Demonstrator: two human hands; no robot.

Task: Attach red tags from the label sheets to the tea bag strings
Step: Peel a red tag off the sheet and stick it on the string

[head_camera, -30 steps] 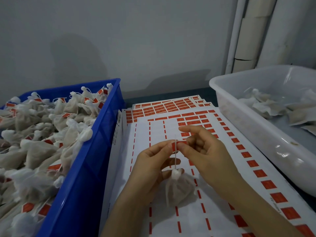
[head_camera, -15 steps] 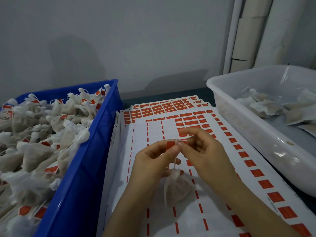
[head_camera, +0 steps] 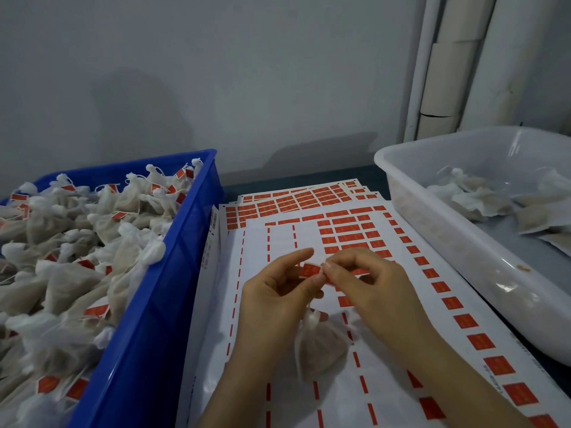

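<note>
A small red tag (head_camera: 310, 270) is pinched between the fingertips of my left hand (head_camera: 275, 304) and my right hand (head_camera: 370, 291), above the top label sheet (head_camera: 401, 381). Below the tag a gauzy tea bag (head_camera: 319, 347) hangs close to the sheet; its string runs up between my fingers and is mostly hidden. The sheet carries rows of red tags (head_camera: 349, 230) at its far end and down its right edge.
A blue crate (head_camera: 160, 304) on the left is heaped with tagged tea bags (head_camera: 71, 257). A white tub (head_camera: 448, 242) on the right holds untagged tea bags (head_camera: 482, 199). More label sheets (head_camera: 296, 199) lie fanned beneath the top one. A wall and pipes stand behind.
My hands have drawn closer together, folding the tag round the string. The tea bag hangs a little nearer my left palm.
</note>
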